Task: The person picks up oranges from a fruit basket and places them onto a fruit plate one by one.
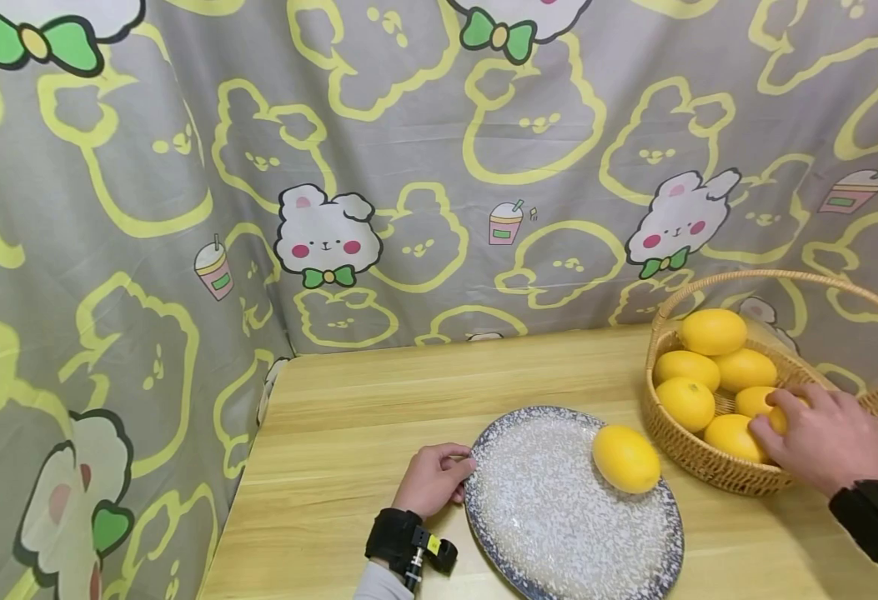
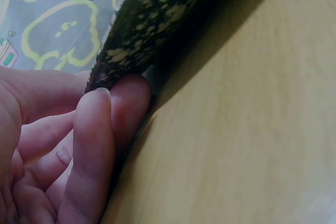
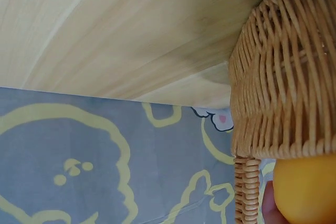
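My left hand (image 1: 431,479) pinches the left rim of a speckled oval plate (image 1: 551,517) with a dark blue edge. Up close in the left wrist view, the thumb and fingertips (image 2: 94,129) meet at the plate's dark speckled rim (image 2: 157,24). One yellow lemon (image 1: 626,459) lies on the plate's upper right part. Over the right side of a wicker basket (image 1: 716,467), my right hand (image 1: 832,437) grips a lemon (image 1: 778,419), partly hidden by the fingers. Below the basket weave in the right wrist view, a lemon (image 3: 307,190) shows beside a finger.
Several more lemons (image 1: 712,332) fill the basket, whose tall arched handle (image 1: 784,275) rises above them. Basket and plate stand on a light wooden table (image 1: 333,433). Behind and to the left hangs a grey patterned curtain (image 1: 408,150).
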Tool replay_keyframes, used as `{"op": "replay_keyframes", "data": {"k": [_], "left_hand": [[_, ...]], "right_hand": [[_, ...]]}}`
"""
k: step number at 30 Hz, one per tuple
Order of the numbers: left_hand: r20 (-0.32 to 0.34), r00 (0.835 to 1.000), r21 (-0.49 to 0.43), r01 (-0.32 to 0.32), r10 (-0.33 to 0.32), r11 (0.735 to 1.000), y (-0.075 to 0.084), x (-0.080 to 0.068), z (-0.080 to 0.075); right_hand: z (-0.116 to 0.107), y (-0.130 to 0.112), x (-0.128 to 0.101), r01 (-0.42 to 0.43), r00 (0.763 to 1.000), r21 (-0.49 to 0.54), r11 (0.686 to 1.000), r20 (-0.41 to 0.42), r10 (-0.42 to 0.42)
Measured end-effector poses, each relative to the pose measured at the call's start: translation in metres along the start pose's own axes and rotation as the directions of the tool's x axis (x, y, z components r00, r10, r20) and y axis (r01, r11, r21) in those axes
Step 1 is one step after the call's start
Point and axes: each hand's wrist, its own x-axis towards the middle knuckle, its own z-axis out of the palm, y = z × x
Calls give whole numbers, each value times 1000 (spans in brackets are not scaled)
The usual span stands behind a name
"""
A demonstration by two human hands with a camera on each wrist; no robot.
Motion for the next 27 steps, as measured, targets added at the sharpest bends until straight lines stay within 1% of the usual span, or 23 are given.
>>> {"op": "replay_keyframes", "data": {"k": [13,27], "left_hand": [[-3,1000,-11,9,-9,1000,2,-1,0],[-8,1000,-11,9,-9,1000,1,-1,0]], "right_hand": [[1,-1,-1,-5,1000,-9,1000,-10,5],[4,0,-2,-3,999,-3,1000,-40,3]]}}
